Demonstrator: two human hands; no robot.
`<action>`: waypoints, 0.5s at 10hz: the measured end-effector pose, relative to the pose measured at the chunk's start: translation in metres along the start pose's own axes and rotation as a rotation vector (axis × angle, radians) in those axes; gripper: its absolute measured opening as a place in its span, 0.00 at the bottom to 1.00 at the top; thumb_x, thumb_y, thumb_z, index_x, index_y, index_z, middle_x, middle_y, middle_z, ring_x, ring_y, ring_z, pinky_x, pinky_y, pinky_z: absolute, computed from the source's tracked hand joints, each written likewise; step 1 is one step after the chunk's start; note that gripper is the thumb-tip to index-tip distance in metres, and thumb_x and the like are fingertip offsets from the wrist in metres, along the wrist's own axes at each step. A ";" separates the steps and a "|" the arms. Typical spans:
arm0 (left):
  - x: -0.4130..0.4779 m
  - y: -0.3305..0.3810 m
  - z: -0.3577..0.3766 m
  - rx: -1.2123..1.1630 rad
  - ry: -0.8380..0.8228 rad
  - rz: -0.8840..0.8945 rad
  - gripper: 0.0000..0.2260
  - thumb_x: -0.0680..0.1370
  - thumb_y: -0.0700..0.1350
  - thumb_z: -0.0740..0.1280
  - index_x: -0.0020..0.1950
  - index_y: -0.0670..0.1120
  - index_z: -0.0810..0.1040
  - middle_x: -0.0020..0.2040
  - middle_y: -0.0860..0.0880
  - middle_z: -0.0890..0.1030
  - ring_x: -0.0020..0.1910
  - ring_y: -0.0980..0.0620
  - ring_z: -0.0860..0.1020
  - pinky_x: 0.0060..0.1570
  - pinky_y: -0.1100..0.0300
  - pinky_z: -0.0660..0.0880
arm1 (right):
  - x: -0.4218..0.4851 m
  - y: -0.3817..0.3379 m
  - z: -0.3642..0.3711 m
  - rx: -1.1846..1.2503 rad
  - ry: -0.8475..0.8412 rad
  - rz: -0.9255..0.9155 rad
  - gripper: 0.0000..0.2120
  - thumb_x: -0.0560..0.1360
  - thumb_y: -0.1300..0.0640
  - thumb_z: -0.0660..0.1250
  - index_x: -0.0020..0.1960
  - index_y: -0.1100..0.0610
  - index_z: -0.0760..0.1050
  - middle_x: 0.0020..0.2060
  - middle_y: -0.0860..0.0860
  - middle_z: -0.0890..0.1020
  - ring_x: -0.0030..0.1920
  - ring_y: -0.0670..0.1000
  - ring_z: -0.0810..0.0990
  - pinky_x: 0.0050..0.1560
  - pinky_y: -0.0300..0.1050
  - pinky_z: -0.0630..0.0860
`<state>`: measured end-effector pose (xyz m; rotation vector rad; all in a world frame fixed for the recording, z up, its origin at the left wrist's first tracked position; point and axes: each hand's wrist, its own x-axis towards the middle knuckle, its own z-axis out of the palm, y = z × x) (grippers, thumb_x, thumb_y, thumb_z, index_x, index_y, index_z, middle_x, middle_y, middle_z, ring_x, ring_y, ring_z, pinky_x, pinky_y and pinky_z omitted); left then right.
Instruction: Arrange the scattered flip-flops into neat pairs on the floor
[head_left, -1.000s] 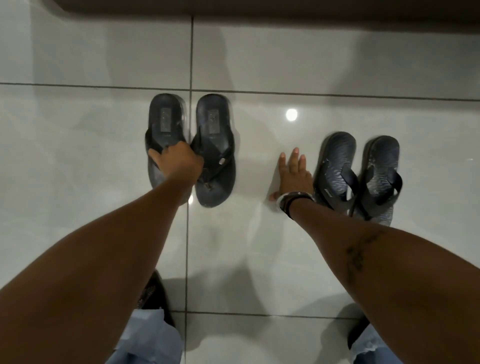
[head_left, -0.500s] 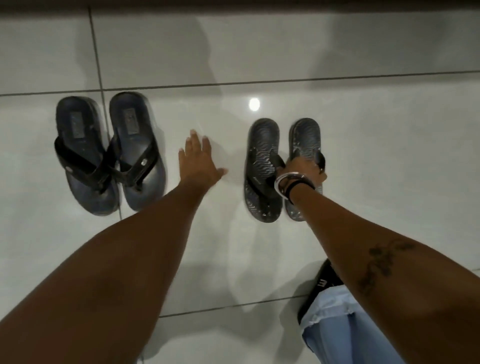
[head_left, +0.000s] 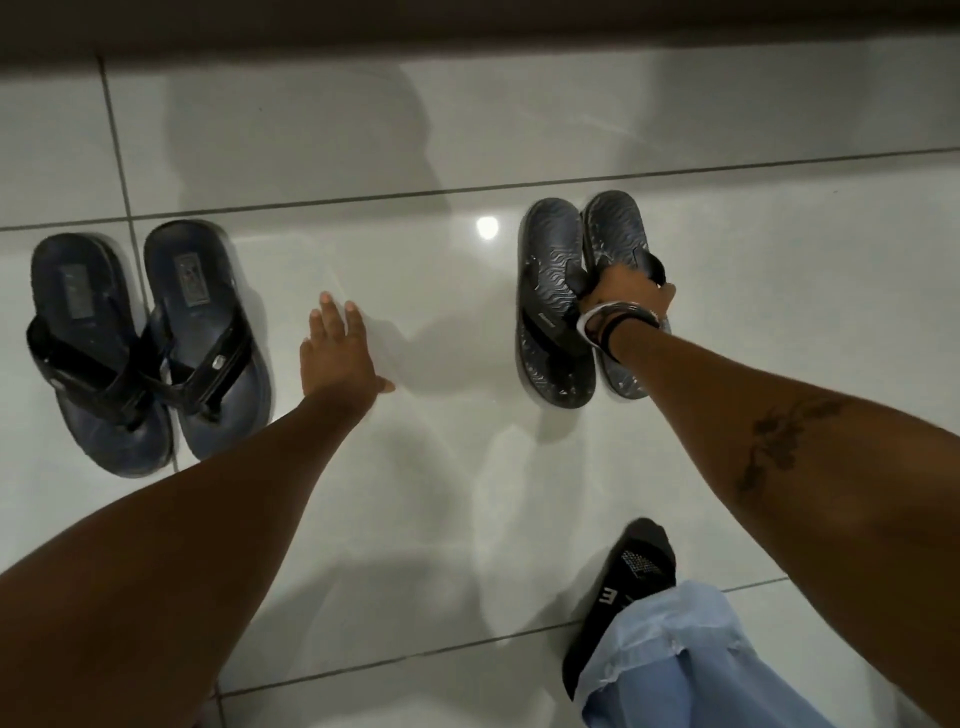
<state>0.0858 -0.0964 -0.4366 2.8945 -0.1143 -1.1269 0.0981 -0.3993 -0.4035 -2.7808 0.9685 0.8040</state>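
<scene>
Two pairs of dark flip-flops lie on the pale tiled floor. The navy pair (head_left: 150, 343) with black straps sits side by side at the left. The wave-patterned pair (head_left: 550, 306) sits at the right, its two soles pressed together. My right hand (head_left: 628, 293), with bracelets at the wrist, is closed on the straps of the patterned pair and hides the middle of its right sandal. My left hand (head_left: 337, 353) rests flat on the floor between the two pairs, fingers spread, touching no sandal.
A dark wall base or furniture edge (head_left: 467, 26) runs along the top. My foot in a black sock (head_left: 623, 587) and a light blue trouser leg (head_left: 685, 660) are at the lower right. Bare tile lies between the pairs.
My left hand let go of the navy pair and moved right onto the floor. My right hand went from the floor to the patterned pair, gripped its straps and drew the two sandals together.
</scene>
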 end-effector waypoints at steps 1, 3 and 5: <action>-0.001 0.000 0.000 0.016 0.006 -0.009 0.50 0.73 0.56 0.73 0.80 0.40 0.43 0.80 0.36 0.41 0.79 0.36 0.46 0.75 0.45 0.56 | 0.010 0.008 -0.005 0.005 -0.005 -0.001 0.12 0.76 0.45 0.61 0.42 0.52 0.76 0.36 0.52 0.79 0.59 0.58 0.78 0.71 0.56 0.58; -0.006 0.000 -0.010 0.028 -0.029 -0.002 0.50 0.72 0.60 0.72 0.80 0.41 0.45 0.80 0.37 0.43 0.79 0.37 0.49 0.76 0.41 0.52 | 0.009 0.012 -0.008 0.049 -0.015 -0.008 0.12 0.76 0.45 0.62 0.46 0.52 0.78 0.41 0.54 0.82 0.64 0.57 0.74 0.70 0.57 0.59; -0.020 0.003 -0.074 -0.051 0.139 0.152 0.39 0.77 0.63 0.61 0.81 0.45 0.50 0.81 0.40 0.48 0.80 0.42 0.49 0.76 0.41 0.45 | -0.012 0.001 -0.045 0.113 0.019 0.079 0.13 0.73 0.44 0.65 0.44 0.53 0.74 0.43 0.55 0.81 0.51 0.59 0.79 0.65 0.58 0.62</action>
